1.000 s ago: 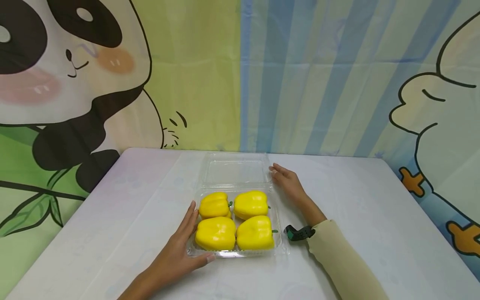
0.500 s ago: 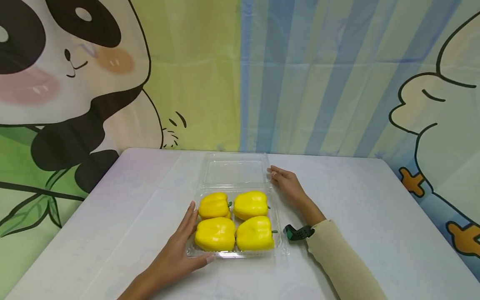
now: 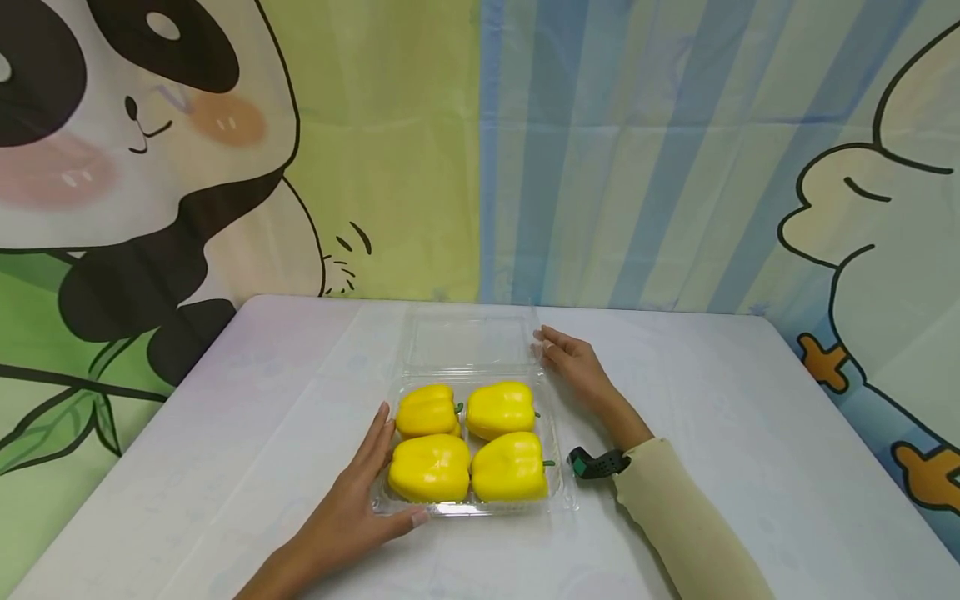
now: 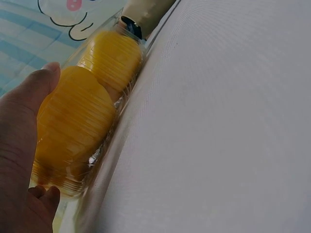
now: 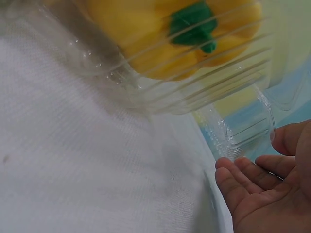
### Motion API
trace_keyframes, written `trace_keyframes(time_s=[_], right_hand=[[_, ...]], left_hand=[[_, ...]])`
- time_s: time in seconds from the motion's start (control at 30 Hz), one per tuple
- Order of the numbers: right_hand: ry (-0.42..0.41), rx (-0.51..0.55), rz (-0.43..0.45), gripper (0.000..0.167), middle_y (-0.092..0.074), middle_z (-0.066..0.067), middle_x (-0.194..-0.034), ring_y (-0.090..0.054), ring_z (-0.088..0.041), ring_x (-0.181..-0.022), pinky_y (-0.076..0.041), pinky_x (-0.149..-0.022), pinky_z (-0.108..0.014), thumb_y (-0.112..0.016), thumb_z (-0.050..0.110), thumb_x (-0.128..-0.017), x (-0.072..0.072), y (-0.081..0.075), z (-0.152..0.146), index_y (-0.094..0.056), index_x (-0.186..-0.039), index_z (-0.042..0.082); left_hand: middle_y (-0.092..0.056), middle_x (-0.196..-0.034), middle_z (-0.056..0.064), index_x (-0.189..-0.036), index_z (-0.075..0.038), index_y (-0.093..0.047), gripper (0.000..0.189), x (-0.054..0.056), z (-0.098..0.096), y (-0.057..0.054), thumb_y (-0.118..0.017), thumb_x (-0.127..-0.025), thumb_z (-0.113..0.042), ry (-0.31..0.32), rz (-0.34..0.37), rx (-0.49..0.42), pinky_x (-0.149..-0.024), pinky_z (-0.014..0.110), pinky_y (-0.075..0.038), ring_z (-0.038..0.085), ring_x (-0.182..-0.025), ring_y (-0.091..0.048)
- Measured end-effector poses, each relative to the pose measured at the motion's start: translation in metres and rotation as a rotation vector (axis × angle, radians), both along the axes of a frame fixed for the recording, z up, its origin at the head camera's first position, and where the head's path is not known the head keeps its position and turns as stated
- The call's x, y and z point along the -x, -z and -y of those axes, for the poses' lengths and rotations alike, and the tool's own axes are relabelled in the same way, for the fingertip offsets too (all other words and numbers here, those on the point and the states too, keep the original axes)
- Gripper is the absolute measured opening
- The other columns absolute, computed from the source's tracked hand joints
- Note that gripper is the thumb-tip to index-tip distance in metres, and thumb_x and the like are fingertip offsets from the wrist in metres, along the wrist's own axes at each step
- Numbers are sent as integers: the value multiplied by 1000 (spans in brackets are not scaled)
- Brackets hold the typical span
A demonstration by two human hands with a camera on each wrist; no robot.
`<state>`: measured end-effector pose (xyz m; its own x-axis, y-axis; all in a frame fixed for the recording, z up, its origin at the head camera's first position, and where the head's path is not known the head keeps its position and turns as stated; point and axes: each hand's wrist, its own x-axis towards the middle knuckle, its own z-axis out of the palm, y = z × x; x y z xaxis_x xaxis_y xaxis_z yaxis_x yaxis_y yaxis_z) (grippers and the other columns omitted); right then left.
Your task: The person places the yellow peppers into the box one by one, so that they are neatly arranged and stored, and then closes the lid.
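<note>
A clear plastic clamshell box (image 3: 480, 508) lies open, holding several yellow bell peppers (image 3: 430, 468) with green stems. Its clear lid (image 3: 472, 340) extends from the far side, angled slightly up. My left hand (image 3: 352, 508) rests against the near left corner, fingers fairly straight along the left wall and thumb at the front rim. In the left wrist view that thumb (image 4: 41, 85) lies by the box's upper edge. My right hand (image 3: 581, 371) holds the lid's right edge. The right wrist view shows its thumb (image 5: 289, 138) on the lid rim, fingers (image 5: 238, 187) extended below.
A white cloth covers the table (image 3: 675, 400). Behind it hangs a printed curtain (image 3: 600, 150) with a panda, stripes and a white cartoon figure. A dark wrist strap (image 3: 597, 465) is on the right wrist, near the box's right side.
The lid has risen slightly at its far edge, with my right hand's fingers at its right side. My left hand and the peppers have stayed nearly in place.
</note>
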<state>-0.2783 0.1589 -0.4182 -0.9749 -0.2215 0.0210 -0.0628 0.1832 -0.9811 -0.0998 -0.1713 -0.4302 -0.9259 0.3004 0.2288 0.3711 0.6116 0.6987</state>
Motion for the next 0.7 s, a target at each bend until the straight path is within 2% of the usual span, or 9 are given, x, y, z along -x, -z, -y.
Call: trace_keyframes(time_s=[0.13, 0.43, 0.7], right_hand=[[-17, -13, -33, 51, -40, -13, -150, -43, -25, -134, -40, -104, -33, -47, 15, -104, -1, -2, 0, -31, -150, -1], [-4, -83, -83, 53, -38, 0, -152, -35, -18, -139, -36, -108, -37, -49, 20, -103, -2, -5, -1, -32, -152, 8], [-5, 5, -91, 54, -37, 1, -153, -42, -16, -134, -39, -105, -32, -52, 19, -102, -4, -13, -1, -32, -152, 11]], left_hand=[[3, -163, 2, -156, -5, -13, 113, -1, 0, 0, -79, -76, -51, 1, 4, -6, -107, 54, -25, 31, -144, -16], [3, -163, 2, -156, -5, -13, 113, -1, 0, -1, -79, -76, -51, 2, 2, -10, -107, 56, -26, 32, -144, -16], [3, -163, 0, -156, -6, -14, 114, -1, 0, -1, -80, -75, -50, 3, -6, -4, -107, 53, -27, 30, -145, -16]])
